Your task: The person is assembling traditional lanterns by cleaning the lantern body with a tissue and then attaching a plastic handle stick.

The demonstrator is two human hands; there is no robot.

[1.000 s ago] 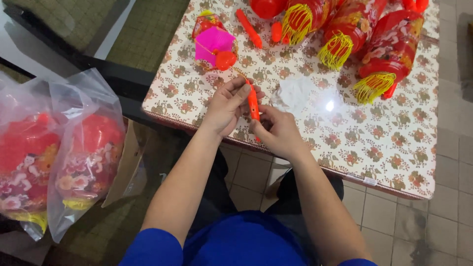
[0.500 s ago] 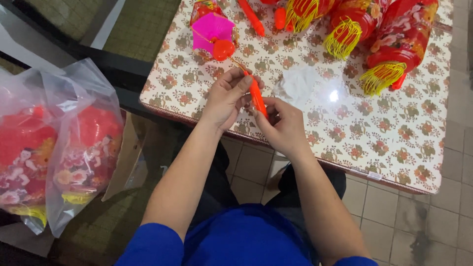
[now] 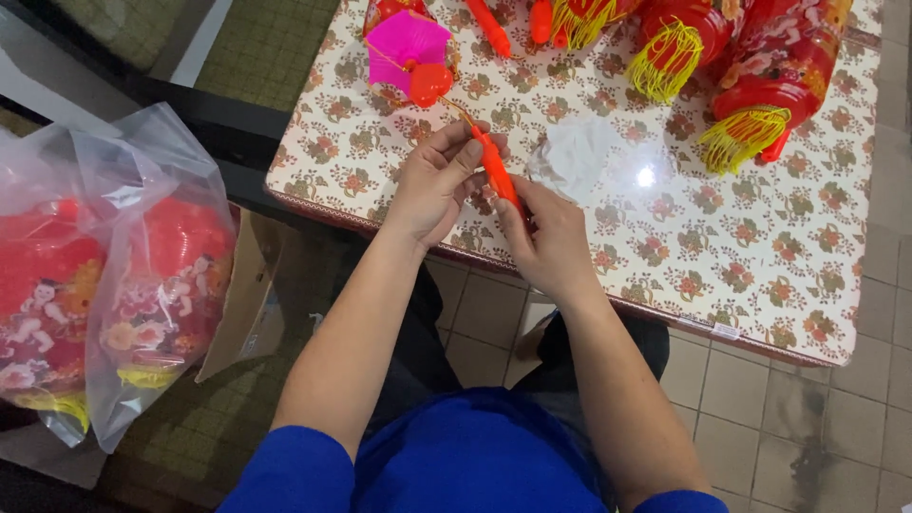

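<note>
**Orange stick held between both hands at the table's near edge**

The orange stick (image 3: 498, 173) lies slanted over the near edge of the flowered table (image 3: 779, 285). The left hand (image 3: 432, 185) grasps its far end with thumb and fingers; the right hand (image 3: 551, 237) pinches its near end. A thin wire runs from the stick's far tip to a pink lantern (image 3: 407, 43) farther back. Red lanterns with yellow tassels (image 3: 774, 90) stand far right. Clear bags of lanterns (image 3: 123, 275) sit at the left.

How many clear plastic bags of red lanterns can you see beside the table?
2: both sit on the floor left of the table, one bag at the picture's left edge, the other bag beside it. More may lie out of frame.
</note>
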